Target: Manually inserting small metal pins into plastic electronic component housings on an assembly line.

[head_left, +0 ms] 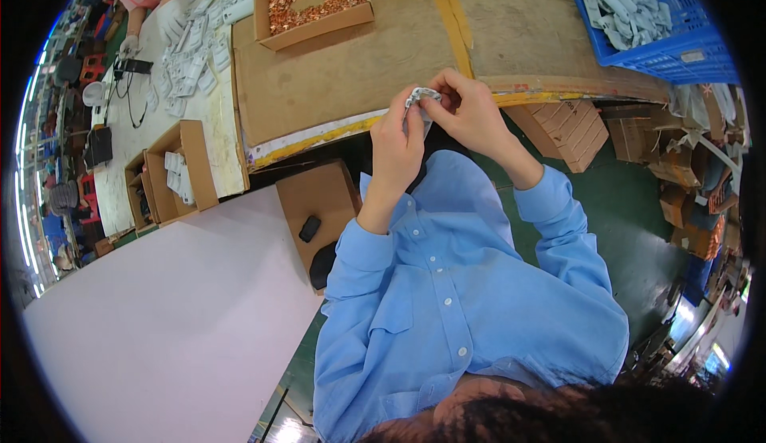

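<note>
Both my hands meet just over the front edge of the cardboard-covered table (319,100). Between them is a small white plastic part (423,93), its shape mostly covered by fingers. My left hand (396,141) grips its left side, fingers curled and pressed together. The thumb and forefinger of my right hand (472,114) pinch it from the right. Beyond the hands, a shallow cardboard box (314,29) holds many small copper-coloured metal pieces. At the far right, a blue plastic crate (678,53) is heaped with similar-looking white plastic parts (618,4).
Across a white table (120,179) at left, a co-worker's gloved hand (170,21) is near scattered white parts (187,64). A cardboard box (195,168) stands at that table's near end. A white board (175,307) lies lower left. Brown cartons (558,133) sit below the table at right.
</note>
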`<state>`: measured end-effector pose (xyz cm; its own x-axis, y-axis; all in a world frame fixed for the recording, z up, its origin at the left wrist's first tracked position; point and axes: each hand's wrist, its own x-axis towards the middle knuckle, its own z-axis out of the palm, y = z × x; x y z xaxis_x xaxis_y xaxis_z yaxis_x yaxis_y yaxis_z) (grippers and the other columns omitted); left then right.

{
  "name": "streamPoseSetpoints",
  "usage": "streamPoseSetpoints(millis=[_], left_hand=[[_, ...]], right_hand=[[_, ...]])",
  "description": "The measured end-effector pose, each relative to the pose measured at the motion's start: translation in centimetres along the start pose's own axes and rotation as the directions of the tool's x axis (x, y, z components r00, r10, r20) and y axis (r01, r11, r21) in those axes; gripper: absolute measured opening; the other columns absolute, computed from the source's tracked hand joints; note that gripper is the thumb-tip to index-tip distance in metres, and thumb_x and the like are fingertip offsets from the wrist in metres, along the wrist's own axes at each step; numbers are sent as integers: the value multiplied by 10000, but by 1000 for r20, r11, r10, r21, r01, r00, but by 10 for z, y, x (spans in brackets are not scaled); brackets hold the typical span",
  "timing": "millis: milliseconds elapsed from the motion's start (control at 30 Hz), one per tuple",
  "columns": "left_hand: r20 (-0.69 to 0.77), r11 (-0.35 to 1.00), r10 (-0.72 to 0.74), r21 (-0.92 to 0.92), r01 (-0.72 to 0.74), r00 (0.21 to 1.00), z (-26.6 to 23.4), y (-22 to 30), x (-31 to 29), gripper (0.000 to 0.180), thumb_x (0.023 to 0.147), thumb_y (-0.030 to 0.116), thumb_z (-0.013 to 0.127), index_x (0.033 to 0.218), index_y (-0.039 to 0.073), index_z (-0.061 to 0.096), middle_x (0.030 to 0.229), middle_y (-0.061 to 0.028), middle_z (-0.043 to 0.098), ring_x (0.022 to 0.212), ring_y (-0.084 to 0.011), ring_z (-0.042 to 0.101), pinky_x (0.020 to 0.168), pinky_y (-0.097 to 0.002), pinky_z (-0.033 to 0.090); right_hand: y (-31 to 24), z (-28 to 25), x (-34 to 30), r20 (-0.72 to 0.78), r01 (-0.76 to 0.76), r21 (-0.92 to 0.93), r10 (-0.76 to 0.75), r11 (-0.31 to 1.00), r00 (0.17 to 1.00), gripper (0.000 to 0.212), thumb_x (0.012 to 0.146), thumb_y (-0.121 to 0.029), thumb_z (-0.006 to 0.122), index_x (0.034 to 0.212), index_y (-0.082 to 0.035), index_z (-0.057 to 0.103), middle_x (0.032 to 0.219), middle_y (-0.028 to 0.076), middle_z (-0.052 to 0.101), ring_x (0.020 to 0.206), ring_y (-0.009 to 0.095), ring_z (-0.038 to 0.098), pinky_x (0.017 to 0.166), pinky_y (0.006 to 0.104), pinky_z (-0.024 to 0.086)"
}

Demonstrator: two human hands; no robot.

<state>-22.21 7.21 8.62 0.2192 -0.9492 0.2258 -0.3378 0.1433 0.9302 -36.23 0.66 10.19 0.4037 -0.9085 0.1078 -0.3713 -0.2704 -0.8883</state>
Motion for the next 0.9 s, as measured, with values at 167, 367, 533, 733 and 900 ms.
streamPoseSetpoints(millis=[167,367,533,733,900], left_hand=[[-12,999,33,-8,-33,999,1,-2,-1,233,973,93,519,1168,1,607,893,-202,680,757,-330,681,677,-360,521],[-23,997,72,-11,-72,997,1,0,-1,228,963,74,527,1161,-4,609,843,-199,670,714,-315,673,652,-350,513],[0,999,52,-7,-52,999,-1,3,-1,211,952,57,530,1127,-14,625,791,-182,662,659,-261,662,615,-324,502],[-23,998,15,-61,-17,1000,2,-2,1,217,941,51,532,1123,-14,630,807,-170,681,680,-247,674,632,-317,510],[33,996,-48,-78,51,998,1,-9,0,230,929,72,554,1130,-10,630,830,-166,695,721,-249,694,665,-326,523]], right_hand=[[-1,-2,1,28,-12,-40,13,999,1000,200,833,-213,713,870,-46,609,587,51,544,535,188,548,510,340,422],[-6,-6,1,38,-30,-49,32,998,999,216,825,-230,719,835,-46,606,566,55,527,516,196,526,509,347,412],[-7,-6,1,49,-34,-144,41,989,998,226,819,-249,718,824,-54,605,573,63,542,532,230,560,508,368,419],[-8,-7,0,47,-7,-153,15,988,999,221,817,-247,717,838,-57,606,602,67,561,553,251,576,520,380,434],[-5,-9,1,69,-16,-92,23,996,997,210,812,-224,718,849,-47,611,611,65,565,563,232,573,530,367,437]])
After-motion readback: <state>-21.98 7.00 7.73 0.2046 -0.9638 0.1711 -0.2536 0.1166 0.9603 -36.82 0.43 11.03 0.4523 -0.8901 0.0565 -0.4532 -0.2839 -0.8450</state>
